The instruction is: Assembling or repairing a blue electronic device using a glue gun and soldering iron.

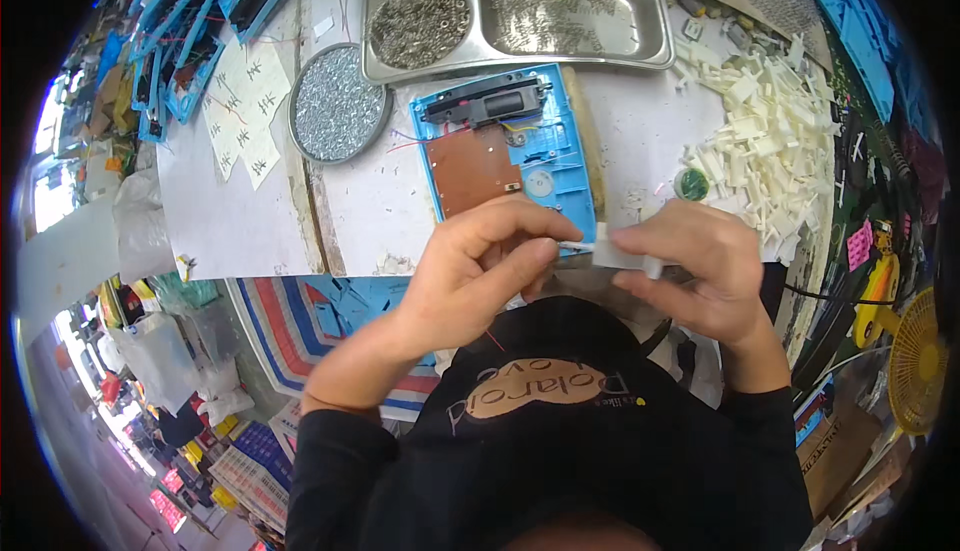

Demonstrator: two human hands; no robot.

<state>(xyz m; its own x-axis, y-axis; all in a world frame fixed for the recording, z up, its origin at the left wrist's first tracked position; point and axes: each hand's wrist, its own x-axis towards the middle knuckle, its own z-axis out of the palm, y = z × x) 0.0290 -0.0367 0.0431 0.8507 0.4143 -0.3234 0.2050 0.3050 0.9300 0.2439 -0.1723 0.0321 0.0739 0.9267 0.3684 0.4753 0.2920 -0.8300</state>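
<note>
We're pinching a slim whitish piece (575, 246) in our left hand (445, 273) and gripping a white blocky plastic part (607, 257) in our right hand (708, 259); can't tell if they're joining. Both are hovering over the near-right corner of a blue rectangular plastic casing (569, 166), by the desk (370, 221) edge. Probably we're fitting them; next is calling for straight alignment. A cream-white plastic heap (770, 141) is crowding the right; bare room is lying left, toward a round dish of silvery metal bits (340, 106).
</note>
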